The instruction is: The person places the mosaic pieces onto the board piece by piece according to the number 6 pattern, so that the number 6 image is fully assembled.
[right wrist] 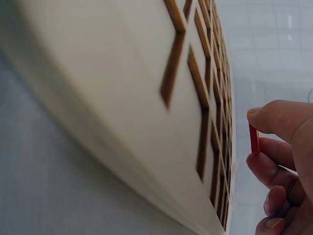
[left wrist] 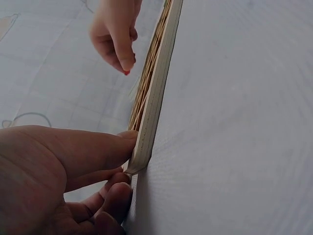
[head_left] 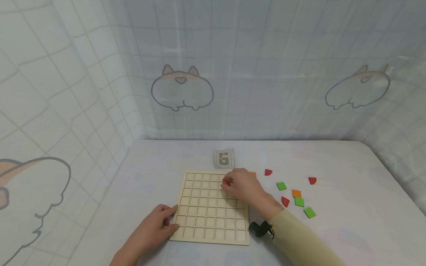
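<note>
A pale wooden grid board (head_left: 209, 241) with square cells lies flat on the white table. My left hand (head_left: 155, 229) holds its left edge near the front corner. In the left wrist view the thumb (left wrist: 105, 147) lies at the board's rim, with curled fingers below it. Over the far right part of the grid, my right hand (head_left: 245, 185) pinches a small red piece (right wrist: 254, 139) between thumb and fingertips. The right wrist view shows this piece edge-on, above the grid. An orange piece (head_left: 253, 174) shows partly behind the right hand.
Right of the board lie loose red pieces (head_left: 312, 180), green squares (head_left: 309, 212) and an orange square (head_left: 297, 194). Behind the board is a small gridded card (head_left: 224, 159) with a green and red figure. A patterned curtain (head_left: 253, 91) hangs behind the table.
</note>
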Available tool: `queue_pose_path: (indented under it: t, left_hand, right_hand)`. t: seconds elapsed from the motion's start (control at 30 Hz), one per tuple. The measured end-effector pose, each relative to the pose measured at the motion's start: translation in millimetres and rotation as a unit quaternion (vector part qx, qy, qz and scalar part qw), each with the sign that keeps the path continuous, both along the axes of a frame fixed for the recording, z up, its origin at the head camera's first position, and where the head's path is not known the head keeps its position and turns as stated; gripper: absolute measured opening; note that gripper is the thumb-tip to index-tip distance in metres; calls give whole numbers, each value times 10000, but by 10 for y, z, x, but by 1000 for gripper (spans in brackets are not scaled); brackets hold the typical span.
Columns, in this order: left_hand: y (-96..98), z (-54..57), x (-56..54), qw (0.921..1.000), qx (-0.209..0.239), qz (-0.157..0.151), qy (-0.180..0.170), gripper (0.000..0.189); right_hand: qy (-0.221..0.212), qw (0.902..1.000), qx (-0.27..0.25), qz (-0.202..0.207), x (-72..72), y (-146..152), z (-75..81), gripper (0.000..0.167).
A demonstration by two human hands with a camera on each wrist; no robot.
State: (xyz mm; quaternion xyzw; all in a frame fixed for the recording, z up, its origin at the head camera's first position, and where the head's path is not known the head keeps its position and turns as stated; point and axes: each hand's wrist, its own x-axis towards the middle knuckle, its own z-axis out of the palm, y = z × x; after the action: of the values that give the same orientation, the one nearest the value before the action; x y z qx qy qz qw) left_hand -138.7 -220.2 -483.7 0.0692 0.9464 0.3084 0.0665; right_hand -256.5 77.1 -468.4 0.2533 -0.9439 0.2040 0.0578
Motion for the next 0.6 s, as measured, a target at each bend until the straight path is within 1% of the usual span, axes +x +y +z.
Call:
queue_pose_path:
  t: [0.17, 0.33, 0.43, 0.6]
  left_hand:
    - [5, -4, 8, 10000, 13, 24, -36, 58]
    - [19, 10, 19, 9999, -75, 54, -57, 58]
    - [32, 25, 30, 9999, -107, 20, -50, 58]
    - [59, 44, 39, 9999, -131, -27, -67, 59]
  right_hand:
    - [-59, 9999, 81, 27, -47, -32, -43, 11]
    - [-147, 9995, 286, 14, -55, -39, -56, 13]
    - [-204, 9989, 413, 69, -60, -42, -54, 15]
    - [-323, 9982, 448, 218, -71, -46, -47, 16]
